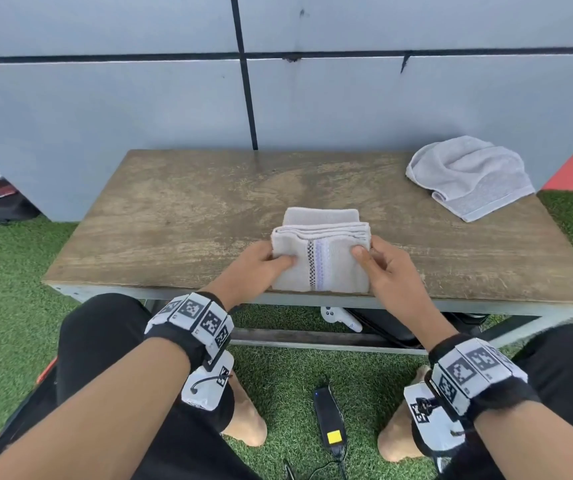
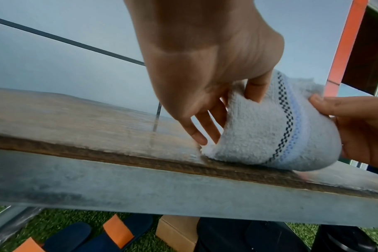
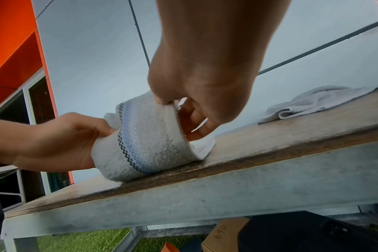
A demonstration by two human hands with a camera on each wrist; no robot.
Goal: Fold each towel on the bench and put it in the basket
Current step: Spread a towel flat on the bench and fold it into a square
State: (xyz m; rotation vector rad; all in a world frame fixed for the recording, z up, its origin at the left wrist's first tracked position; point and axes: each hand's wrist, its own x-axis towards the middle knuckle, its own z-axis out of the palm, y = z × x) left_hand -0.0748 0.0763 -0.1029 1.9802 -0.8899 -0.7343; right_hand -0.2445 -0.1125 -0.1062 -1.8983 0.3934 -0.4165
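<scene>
Wooden bench (image 1: 181, 216) stands against grey wall panels on green turf. Your left hand (image 1: 261, 259) and right hand (image 1: 387, 268) each pinch a side of the striped towel (image 1: 323, 258), folded over at the near edge. Second towel (image 1: 468, 176) lies crumpled at far right.

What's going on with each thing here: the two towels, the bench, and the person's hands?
striped towel: folded into a thick pad, at the bench's near edge, held at both sides.
grey towel: crumpled, unfolded, at the far right corner.
left hand: grips the striped towel's left side.
right hand: grips its right side.
bench: wooden top, worn, bears both towels.
Basket: not in view.
</scene>
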